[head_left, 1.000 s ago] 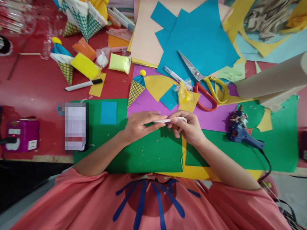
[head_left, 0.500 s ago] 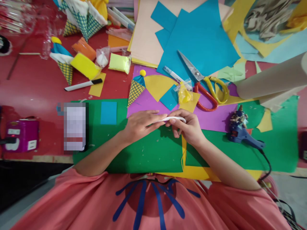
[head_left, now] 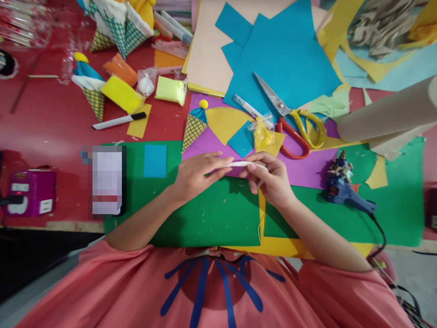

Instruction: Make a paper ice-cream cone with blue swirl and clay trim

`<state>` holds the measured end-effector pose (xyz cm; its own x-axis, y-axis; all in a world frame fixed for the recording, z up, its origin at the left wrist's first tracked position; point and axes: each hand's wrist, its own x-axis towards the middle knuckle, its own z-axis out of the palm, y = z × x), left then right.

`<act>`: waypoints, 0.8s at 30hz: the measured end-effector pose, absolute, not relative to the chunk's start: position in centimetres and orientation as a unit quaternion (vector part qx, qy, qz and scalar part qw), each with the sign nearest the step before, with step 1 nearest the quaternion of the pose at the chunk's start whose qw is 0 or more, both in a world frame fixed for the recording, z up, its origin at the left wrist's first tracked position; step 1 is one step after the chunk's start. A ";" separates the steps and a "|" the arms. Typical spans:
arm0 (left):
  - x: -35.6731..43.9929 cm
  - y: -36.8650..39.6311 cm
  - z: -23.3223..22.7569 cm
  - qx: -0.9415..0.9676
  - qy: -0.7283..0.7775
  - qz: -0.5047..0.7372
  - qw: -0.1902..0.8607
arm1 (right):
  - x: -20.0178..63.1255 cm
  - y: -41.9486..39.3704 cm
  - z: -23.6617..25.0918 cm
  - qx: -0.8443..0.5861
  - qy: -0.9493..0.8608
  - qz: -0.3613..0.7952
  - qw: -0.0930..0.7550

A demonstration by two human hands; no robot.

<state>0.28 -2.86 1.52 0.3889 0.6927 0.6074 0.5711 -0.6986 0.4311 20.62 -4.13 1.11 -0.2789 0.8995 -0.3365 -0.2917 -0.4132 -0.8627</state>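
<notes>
A thin white strip of what looks like modelling clay point(head_left: 242, 164) stretches between my hands above the green sheet point(head_left: 208, 223). My left hand point(head_left: 198, 174) pinches its left end between straight fingers. The thumb and fingers of my right hand point(head_left: 271, 175) are closed on the other end. Just beyond my hands lies a small paper cone point(head_left: 194, 133) with a grid pattern, a blue top and a yellow ball. Beside the cone are a yellow paper piece point(head_left: 227, 123), a blue paper square point(head_left: 241, 139) and a bag of yellow clay point(head_left: 263, 134).
Open scissors point(head_left: 285, 109) lie on blue paper beyond my right hand. At right are a blue glue gun point(head_left: 348, 191) with a cord and a large paper roll point(head_left: 385, 109). Clay packs point(head_left: 170, 89), a marker point(head_left: 118, 121), finished cones point(head_left: 124, 34) and a blurred phone-like object point(head_left: 107, 180) lie left.
My hands have drawn slightly apart and the left one has shifted a little away from me. More of the white strip shows between them, and it is straighter.
</notes>
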 end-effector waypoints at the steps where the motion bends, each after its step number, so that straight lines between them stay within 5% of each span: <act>1: 0.2 -2.9 1.5 0.830 0.377 0.404 0.073 | 20.6 -4.1 1.1 -0.433 -0.349 0.721 0.413; 8: 0.1 -3.0 1.8 0.821 0.386 0.378 0.187 | 20.6 -4.2 0.9 -0.428 -0.357 0.722 0.409; 24: 0.3 -2.9 1.7 0.823 0.370 0.411 0.126 | 20.4 -4.0 1.6 -0.418 -0.405 0.711 0.395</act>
<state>0.31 -2.89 1.67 0.3876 0.7129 0.5844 0.5056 -0.6945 0.5119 20.41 -4.00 1.57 -0.3380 0.9000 -0.2753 -0.2225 -0.3607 -0.9058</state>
